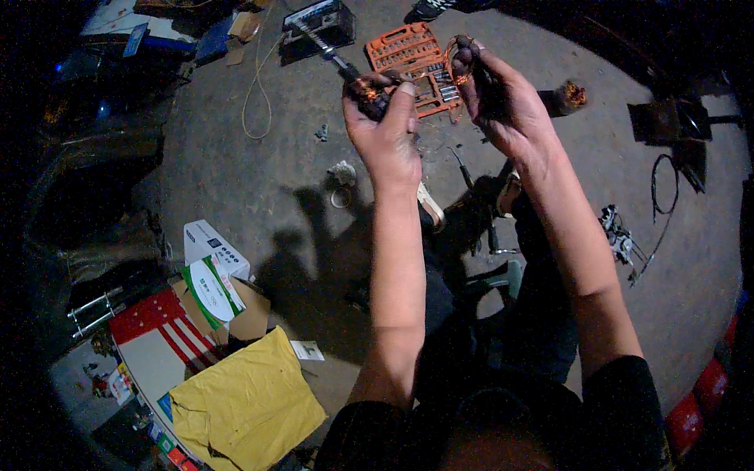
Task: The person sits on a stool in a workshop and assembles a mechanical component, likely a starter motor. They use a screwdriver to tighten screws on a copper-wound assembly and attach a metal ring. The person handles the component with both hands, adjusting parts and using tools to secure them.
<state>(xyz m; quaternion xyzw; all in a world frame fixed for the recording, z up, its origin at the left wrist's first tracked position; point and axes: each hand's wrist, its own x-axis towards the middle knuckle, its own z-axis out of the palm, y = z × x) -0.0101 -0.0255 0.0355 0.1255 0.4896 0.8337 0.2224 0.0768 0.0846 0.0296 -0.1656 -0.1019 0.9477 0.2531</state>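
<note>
Copper wire loop [458,61]: held up over the floor, pinched in the closed right hand [503,102].
Tool [363,85]: gripped tight by the left hand [386,129], kept close so both can be seen.
Orange socket set [404,53]: left open just behind, within reach.

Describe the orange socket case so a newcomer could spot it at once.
Start at the grey concrete floor and look to the top of the picture, just beyond the raised left hand and right hand. The orange socket case lies open there, with rows of metal sockets. It is the only bright orange tray; the box beside it is dark.
</note>
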